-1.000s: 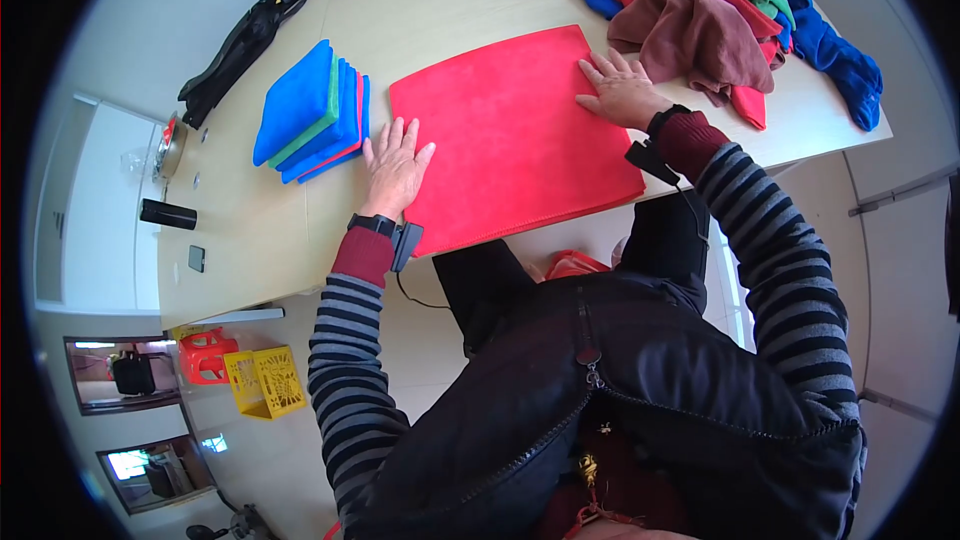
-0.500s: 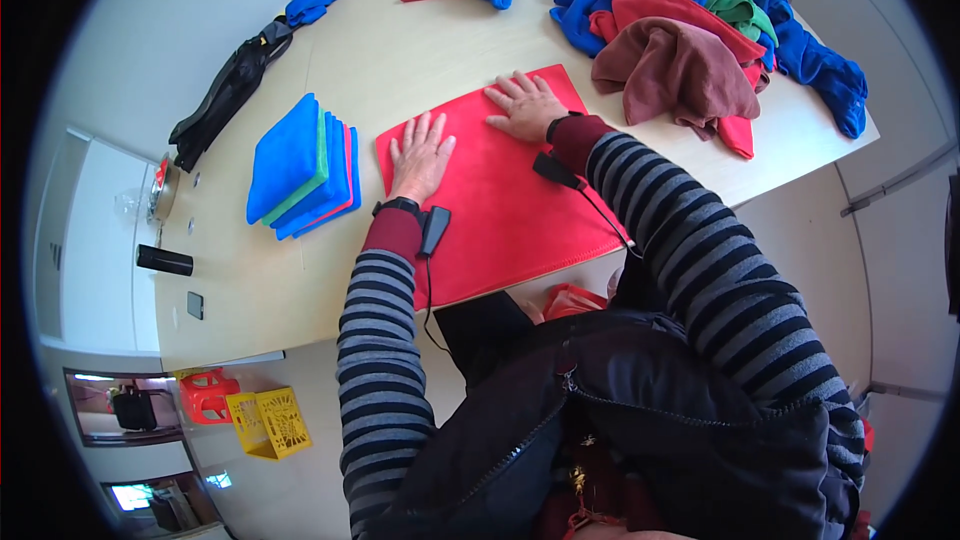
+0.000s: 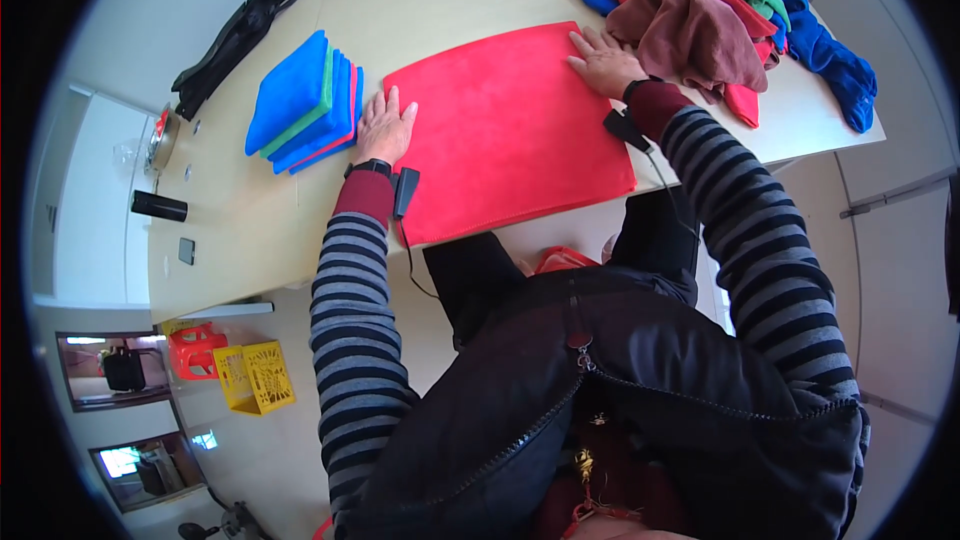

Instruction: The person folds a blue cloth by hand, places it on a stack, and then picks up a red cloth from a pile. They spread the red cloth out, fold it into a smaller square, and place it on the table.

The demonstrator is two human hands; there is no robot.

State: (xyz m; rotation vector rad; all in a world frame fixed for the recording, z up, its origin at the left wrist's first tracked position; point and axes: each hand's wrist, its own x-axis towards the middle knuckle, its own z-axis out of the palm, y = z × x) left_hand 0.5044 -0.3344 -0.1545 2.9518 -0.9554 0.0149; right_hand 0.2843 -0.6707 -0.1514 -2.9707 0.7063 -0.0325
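A red cloth [image 3: 510, 130] lies spread flat on the pale table, its near edge along the table's front edge. My left hand [image 3: 385, 127] rests at the cloth's left edge, fingers extended, holding nothing. At the far right corner of the cloth, my right hand [image 3: 606, 64] lies with its fingers stretched out, palm down and partly on the cloth. Just left of my left hand stands a neat stack of folded cloths [image 3: 305, 105] in blue, green and red. Beyond my right hand is a loose heap with a brown cloth [image 3: 685, 35] at its near side.
A dark umbrella-like bundle [image 3: 240, 35] lies at the table's far left. Nearer are a black cylinder [image 3: 159, 206] and a phone [image 3: 187, 251]. A yellow crate [image 3: 255, 378] and a red stool [image 3: 196, 351] stand on the floor at left. More cloths lie at the far edge.
My hands have moved apart, the left outward to the cloth's left edge, the right outward to its far right corner. The whole view has shifted slightly.
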